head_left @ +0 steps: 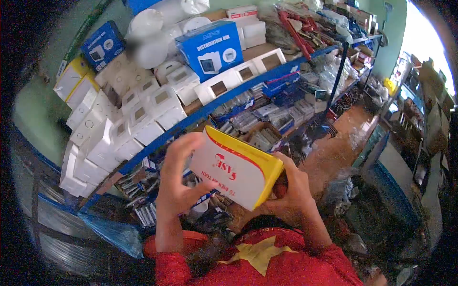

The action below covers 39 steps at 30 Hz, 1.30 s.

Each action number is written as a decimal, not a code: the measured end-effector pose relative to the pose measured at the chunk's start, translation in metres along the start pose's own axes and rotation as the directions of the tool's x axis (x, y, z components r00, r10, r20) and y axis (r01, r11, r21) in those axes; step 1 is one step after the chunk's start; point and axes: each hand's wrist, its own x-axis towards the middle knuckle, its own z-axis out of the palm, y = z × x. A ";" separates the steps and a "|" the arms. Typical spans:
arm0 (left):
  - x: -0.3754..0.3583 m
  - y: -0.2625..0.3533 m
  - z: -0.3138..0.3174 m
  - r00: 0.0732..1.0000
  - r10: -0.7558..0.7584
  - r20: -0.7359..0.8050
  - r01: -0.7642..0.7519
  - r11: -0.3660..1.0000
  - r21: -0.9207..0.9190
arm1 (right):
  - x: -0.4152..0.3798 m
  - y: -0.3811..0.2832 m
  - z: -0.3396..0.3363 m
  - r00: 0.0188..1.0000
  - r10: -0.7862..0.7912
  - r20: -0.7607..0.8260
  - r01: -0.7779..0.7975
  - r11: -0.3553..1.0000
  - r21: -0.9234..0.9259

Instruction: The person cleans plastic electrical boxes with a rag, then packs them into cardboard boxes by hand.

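Note:
A white and yellow cardboard box (229, 169) with red lettering is held up in front of my chest, tilted, its printed face toward me. My left hand (177, 171) is at the box's left end, fingers along the upper edge and thumb by the lower corner. Around the yellow right end, my right hand (293, 186) grips the box, with part of its fingers hidden behind it. Beyond the box, the blue metal shelf (193, 114) carries white electrical boxes (157, 109) and a blue distribution box carton (210, 50).
Another blue carton (103, 46) and a yellow-white box (76, 78) stand at the upper left. Lower shelves hold many small packaged parts (267, 117). A red bucket (191, 238) sits below my left arm. An aisle floor (346, 138) runs between shelves on the right.

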 end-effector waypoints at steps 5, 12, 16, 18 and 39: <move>0.019 0.009 0.011 0.908 0.108 0.405 -0.193 0.965 0.176 | -0.008 0.012 -0.005 0.994 -0.106 -0.038 0.100 0.987 -0.128; 0.027 0.005 0.023 0.838 0.089 0.539 -0.224 0.956 0.189 | -0.018 0.010 -0.012 0.989 -0.144 -0.024 0.135 0.966 -0.221; 0.017 -0.006 0.033 0.849 0.204 0.488 -0.287 0.953 0.102 | -0.022 0.016 -0.005 0.989 -0.147 -0.021 0.141 0.971 -0.195; 0.012 -0.010 0.034 0.850 0.240 0.469 -0.307 0.949 0.072 | -0.026 0.021 -0.002 0.991 -0.133 -0.025 0.125 0.973 -0.193; -0.106 -0.061 0.078 0.999 0.029 0.044 -0.034 0.992 0.119 | -0.096 0.074 0.049 0.983 0.165 0.083 -0.162 0.986 -0.044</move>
